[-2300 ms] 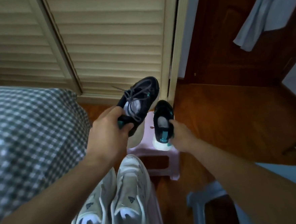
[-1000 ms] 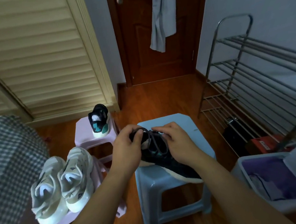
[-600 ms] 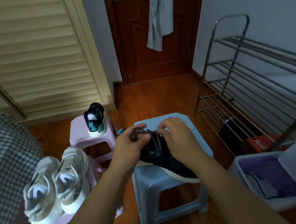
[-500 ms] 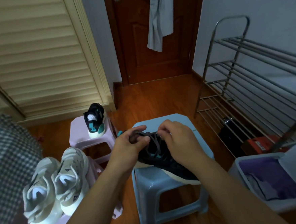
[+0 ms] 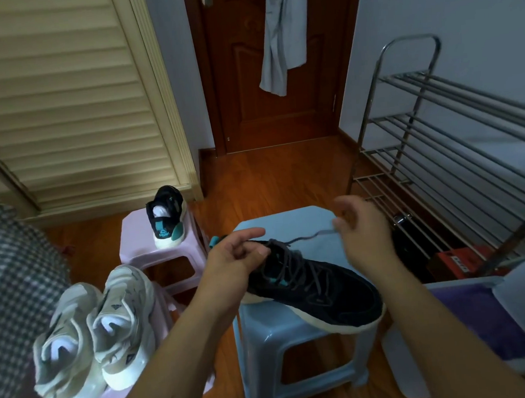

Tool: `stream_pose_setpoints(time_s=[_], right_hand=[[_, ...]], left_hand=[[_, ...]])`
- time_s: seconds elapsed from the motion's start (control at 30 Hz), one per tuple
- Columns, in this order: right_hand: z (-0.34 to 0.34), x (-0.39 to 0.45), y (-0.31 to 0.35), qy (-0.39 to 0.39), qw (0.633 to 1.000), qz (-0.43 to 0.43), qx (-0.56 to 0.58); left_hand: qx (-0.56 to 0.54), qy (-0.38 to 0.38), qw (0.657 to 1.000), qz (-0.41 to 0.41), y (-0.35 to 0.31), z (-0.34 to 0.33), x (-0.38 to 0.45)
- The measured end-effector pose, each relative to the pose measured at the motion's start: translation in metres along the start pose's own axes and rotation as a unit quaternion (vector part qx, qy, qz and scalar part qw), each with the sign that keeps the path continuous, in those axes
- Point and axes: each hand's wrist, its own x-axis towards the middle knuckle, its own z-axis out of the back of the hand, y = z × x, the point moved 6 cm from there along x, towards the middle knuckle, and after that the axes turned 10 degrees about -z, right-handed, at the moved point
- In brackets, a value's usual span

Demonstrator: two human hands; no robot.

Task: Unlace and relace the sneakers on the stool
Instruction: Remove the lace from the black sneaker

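A black sneaker [image 5: 326,290] with grey laces and teal accents lies on the light blue stool [image 5: 298,333], toe toward the lower right. My left hand [image 5: 231,257] holds the sneaker's collar at the top of the lacing. My right hand [image 5: 363,232] pinches the free end of the grey shoelace [image 5: 307,236] and holds it stretched out to the right of the shoe. The matching black sneaker [image 5: 166,215] stands heel toward me on a pink stool [image 5: 146,250] at the back left.
A pair of white sneakers [image 5: 94,338] rests on another pink stool at the lower left. A metal shoe rack [image 5: 444,155] stands at the right, a grey bin [image 5: 493,316] with purple cloth below it. Checked fabric [image 5: 10,294] covers the left edge. A wooden door is behind.
I carried the black sneaker from the pink stool to the blue stool. Both hands worked at the knot; now my right hand has drawn a lace end out to the right.
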Motion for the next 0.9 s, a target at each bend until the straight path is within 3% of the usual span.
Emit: stream_pose_setpoints(time_s=[0.1,0.2,0.3,0.47,0.67,0.9], right_hand=[[-0.029,-0.033,0.034,0.094,0.984,0.150,-0.036],[-0.050,-0.048,0.040,0.127,0.968,0.208,-0.052],[-0.047,-0.038,0.039,0.093,0.975,0.195,-0.053],[-0.052,-0.034,0.032,0.220,0.971,0.077,0.062],[-0.062,-0.038,0.037,0.286,0.949,0.133,-0.006],[-0.058,-0.036,0.033,0.271,0.954,0.129,-0.010]], left_hand=[[-0.025,0.019,0.999,0.010,-0.002,-0.004,-0.003],[-0.028,0.035,0.999,0.004,-0.003,-0.006,-0.004],[-0.021,0.042,0.999,-0.002,-0.004,-0.005,-0.006],[0.046,0.083,0.995,-0.029,-0.006,-0.007,-0.007],[0.099,0.087,0.990,-0.056,-0.005,-0.010,-0.004],[0.092,0.086,0.990,-0.057,-0.001,-0.008,-0.001]])
